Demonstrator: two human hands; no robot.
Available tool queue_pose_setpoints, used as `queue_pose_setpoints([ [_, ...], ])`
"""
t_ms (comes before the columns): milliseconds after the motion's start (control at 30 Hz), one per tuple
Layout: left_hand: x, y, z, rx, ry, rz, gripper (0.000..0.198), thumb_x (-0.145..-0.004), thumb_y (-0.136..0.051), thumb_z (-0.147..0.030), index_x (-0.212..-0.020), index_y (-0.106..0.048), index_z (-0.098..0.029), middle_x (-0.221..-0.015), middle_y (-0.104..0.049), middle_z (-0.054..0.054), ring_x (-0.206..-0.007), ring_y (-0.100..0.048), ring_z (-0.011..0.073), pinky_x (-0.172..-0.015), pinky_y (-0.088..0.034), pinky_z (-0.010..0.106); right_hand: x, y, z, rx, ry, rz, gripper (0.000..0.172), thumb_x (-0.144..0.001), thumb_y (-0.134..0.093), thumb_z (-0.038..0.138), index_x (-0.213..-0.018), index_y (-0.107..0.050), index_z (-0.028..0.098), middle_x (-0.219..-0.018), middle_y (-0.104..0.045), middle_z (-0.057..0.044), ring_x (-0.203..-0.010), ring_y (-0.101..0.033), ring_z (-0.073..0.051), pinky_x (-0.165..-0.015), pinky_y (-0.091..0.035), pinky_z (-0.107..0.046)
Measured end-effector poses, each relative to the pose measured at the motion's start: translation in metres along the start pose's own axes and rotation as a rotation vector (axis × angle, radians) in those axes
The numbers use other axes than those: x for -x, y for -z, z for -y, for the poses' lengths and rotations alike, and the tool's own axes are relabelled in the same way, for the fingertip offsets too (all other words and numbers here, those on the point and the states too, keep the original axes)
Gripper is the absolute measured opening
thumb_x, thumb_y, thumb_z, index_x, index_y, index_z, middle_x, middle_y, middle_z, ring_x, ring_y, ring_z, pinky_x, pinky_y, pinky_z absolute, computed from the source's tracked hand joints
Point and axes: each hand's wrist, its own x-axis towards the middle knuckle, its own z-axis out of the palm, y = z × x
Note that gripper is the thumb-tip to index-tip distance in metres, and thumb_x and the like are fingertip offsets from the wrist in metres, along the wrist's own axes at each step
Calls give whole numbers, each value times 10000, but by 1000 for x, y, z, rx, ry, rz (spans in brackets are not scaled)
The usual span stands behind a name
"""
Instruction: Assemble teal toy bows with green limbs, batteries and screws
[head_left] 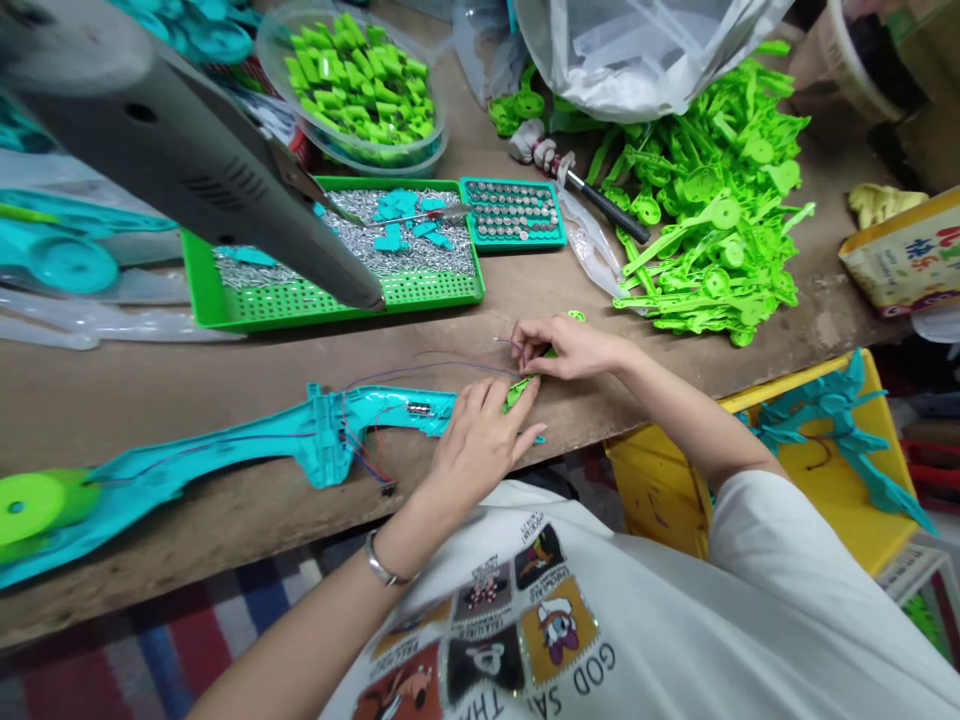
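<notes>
My left hand (484,430) lies over the right end of a long teal plastic shell (255,440), its fingers stretched out and thumb apart. Under its fingertips shows a bright green plastic piece (517,393), pressed against the shell. My right hand (566,347) is closed in a pinch just above that piece, with a thin purple-blue wire (442,364) running into its fingers. The fingertips partly hide the wire's end. Inside the shell sit a small metal spring-like part (418,408) and red and blue wires (367,460) ending in a small black connector.
Beyond my hands stand a green tray (337,315) of metal screws, a teal tray (517,240) of round cells and a tub (270,60) of green pieces. A screwdriver (607,205) lies beside piled green parts (720,220). A grey lamp arm (225,170) overhangs the left; a yellow bin (660,490) stands right.
</notes>
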Motion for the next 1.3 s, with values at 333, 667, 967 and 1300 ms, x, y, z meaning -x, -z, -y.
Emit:
queue_pose_setpoints([
  [333, -8, 3, -3, 32, 64, 78, 553, -986, -565, -485, -1456, -568, -193, -1192, -557, 171, -1088, -500, 331, -927, -487, 453, 0, -4, 1, -138, -60, -32, 266, -815, -654, 116, -1077, -615, 140, -959, -774, -55, -857, -724, -149, -814, -546, -276],
  [667, -1, 2, -6, 36, 3, -98, 499, -976, -619, -389, -1411, -591, -147, -1163, -588, 199, -1138, -527, 338, -967, -488, 470, 23, -10, 5, 34, -58, -234, 236, -804, -678, 84, -1032, -669, 146, -916, -776, -38, -830, -720, -149, -797, -526, -268],
  [967, -33, 36, 16, -52, 92, -126, 314, -950, -623, -335, -1173, -656, -116, -1098, -699, 186, -1151, -579, 380, -1164, -225, 710, 26, -17, -1, 212, 64, -267, 77, -844, -741, 151, -919, -724, 156, -908, -767, -48, -854, -688, -174, -814, -495, -286],
  [1300, -15, 21, -4, -104, -27, -142, 193, -994, -506, -134, -945, -687, -180, -844, -631, 68, -857, -560, 256, -878, -390, 456, 23, -19, -1, 194, 14, -261, 45, -846, -750, 123, -868, -737, 161, -905, -762, -59, -881, -687, -183, -858, -501, -307],
])
